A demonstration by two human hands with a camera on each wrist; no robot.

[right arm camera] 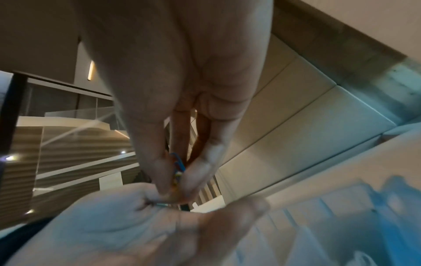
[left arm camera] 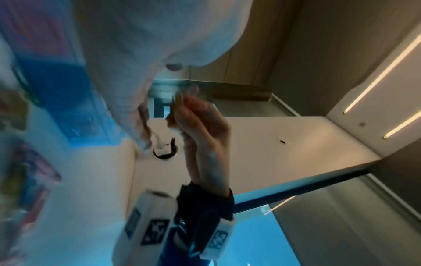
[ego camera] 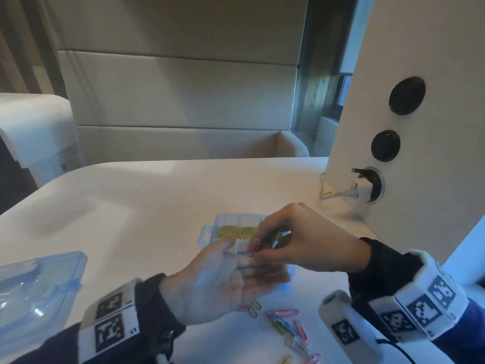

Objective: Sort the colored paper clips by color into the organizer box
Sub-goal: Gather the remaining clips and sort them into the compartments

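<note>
My left hand (ego camera: 244,274) lies palm up with straight fingers, hovering over the near part of the clear organizer box (ego camera: 227,216). My right hand (ego camera: 258,250) reaches in from the right and pinches a small bunch of paper clips (ego camera: 255,245) right above the left fingers; pink, green and blue show. The right wrist view has a blue clip (right arm camera: 178,162) between thumb and finger of the right hand (right arm camera: 175,187), just over the left palm (right arm camera: 109,234). One box compartment holds yellow clips (ego camera: 236,231). Loose coloured clips (ego camera: 291,327) lie on the table near me.
A clear blue-tinted plastic lid (ego camera: 39,285) sits at the table's left edge. A white panel with round sockets and a plugged-in white charger (ego camera: 363,190) stands at the right. The white table (ego camera: 157,206) stretches beyond the box.
</note>
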